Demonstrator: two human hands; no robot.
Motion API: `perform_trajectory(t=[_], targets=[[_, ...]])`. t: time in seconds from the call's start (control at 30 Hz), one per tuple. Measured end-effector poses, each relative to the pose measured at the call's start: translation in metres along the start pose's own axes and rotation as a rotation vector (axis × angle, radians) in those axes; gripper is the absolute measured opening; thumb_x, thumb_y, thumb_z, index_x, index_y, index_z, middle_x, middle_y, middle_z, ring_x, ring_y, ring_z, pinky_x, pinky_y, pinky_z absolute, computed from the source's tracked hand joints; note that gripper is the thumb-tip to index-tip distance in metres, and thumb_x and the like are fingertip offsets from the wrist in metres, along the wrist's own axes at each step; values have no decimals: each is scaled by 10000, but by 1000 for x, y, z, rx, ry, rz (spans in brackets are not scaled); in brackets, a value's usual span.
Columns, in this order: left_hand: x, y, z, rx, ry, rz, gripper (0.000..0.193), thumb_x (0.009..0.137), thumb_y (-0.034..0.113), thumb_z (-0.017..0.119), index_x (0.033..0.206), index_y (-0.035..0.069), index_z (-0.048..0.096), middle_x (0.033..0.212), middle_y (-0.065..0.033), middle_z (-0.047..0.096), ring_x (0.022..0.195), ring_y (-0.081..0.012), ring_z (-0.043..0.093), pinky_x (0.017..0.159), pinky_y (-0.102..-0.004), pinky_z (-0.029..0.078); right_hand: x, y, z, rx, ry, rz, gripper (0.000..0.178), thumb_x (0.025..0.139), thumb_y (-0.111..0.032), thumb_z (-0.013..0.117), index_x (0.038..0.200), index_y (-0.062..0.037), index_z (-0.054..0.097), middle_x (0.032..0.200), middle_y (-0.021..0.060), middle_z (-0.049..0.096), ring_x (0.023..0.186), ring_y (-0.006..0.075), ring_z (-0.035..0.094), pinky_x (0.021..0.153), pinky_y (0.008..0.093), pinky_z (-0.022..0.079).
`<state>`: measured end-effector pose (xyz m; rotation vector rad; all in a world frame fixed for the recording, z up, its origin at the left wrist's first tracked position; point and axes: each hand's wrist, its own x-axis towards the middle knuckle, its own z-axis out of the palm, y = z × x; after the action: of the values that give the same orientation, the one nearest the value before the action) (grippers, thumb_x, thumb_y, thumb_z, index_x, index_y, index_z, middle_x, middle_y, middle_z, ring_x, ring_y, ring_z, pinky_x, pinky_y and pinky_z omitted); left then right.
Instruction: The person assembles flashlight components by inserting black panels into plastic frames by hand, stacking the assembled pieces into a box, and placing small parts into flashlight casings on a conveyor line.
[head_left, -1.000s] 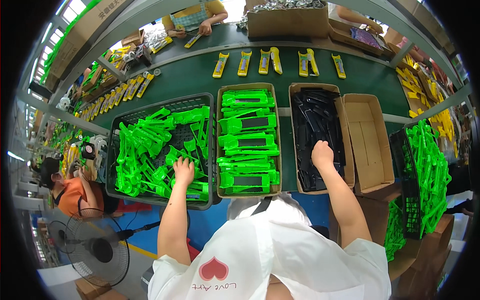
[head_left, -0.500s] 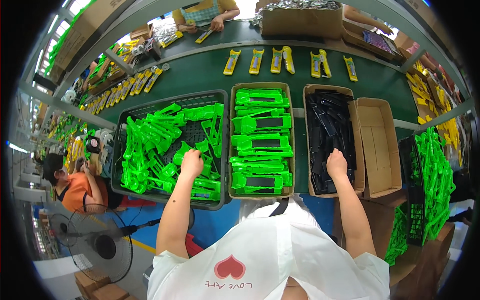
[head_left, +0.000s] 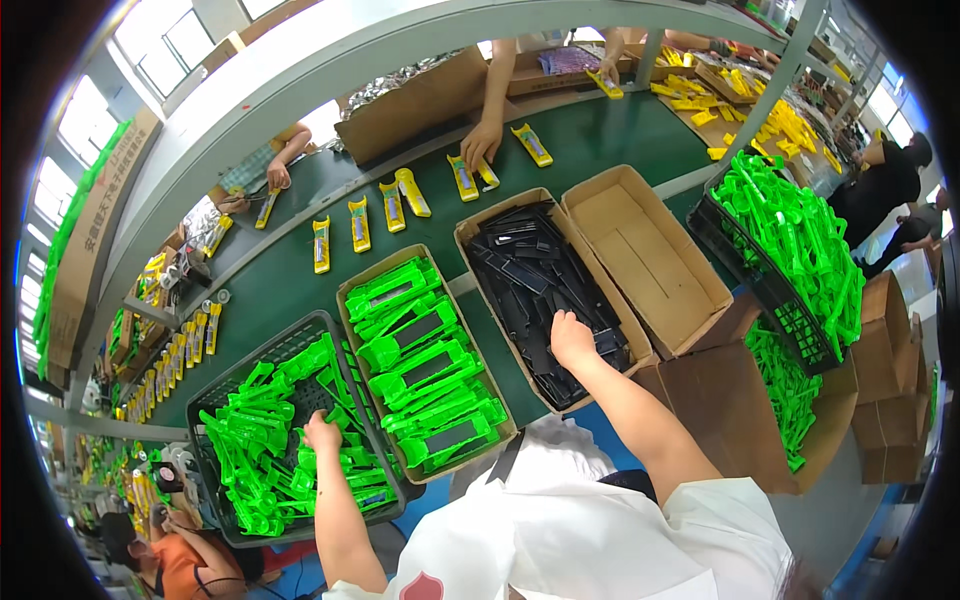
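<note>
My left hand (head_left: 322, 433) is in the dark plastic crate (head_left: 205, 402), among loose green plastic housings (head_left: 250, 440). Its fingers are curled in, and what they grip is hidden. Over the cardboard box of black flat strips (head_left: 530, 265), my right hand (head_left: 573, 340) has its fingertips pinched together against the strips. Whether a strip is between them is too small to tell. Between the two containers stands a cardboard box (head_left: 512, 432) packed with green housings (head_left: 430, 365), several with a black strip set in them.
An empty-looking cardboard box (head_left: 650, 260) adjoins the strip box. Further right, a black crate (head_left: 765, 285) is heaped with green parts. Yellow pieces (head_left: 360, 222) line the green belt (head_left: 275, 290), where a co-worker's hand (head_left: 482, 143) touches one. A metal shelf beam (head_left: 330, 60) crosses above.
The view has turned, so the containers now run diagonally. Both hands stay at the same containers. A co-worker's arm now reaches onto the belt to a yellow piece.
</note>
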<state>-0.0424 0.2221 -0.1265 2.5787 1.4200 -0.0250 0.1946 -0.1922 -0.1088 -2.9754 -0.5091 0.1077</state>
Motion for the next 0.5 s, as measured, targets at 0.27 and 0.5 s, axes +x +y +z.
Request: perform_trajectory(t=[0.27, 0.5], targets=[[-11, -19, -81, -335, 482, 273, 334, 724, -35, 468, 1052, 14, 508, 916, -124, 563, 751, -195, 561, 671, -292, 455, 0, 5, 2, 53, -11, -4, 274, 792, -74, 449, 1029, 64, 441, 875, 204, 530, 716, 307, 596, 625, 340, 504], [-75, -20, -92, -1853, 60, -368, 385, 791, -20, 484, 1164, 47, 414, 947, -114, 554, 808, -226, 586, 738, -337, 499, 5, 17, -28, 427, 217, -98, 185, 761, -197, 553, 820, -30, 499, 740, 185, 569, 712, 348, 565, 619, 436, 455]])
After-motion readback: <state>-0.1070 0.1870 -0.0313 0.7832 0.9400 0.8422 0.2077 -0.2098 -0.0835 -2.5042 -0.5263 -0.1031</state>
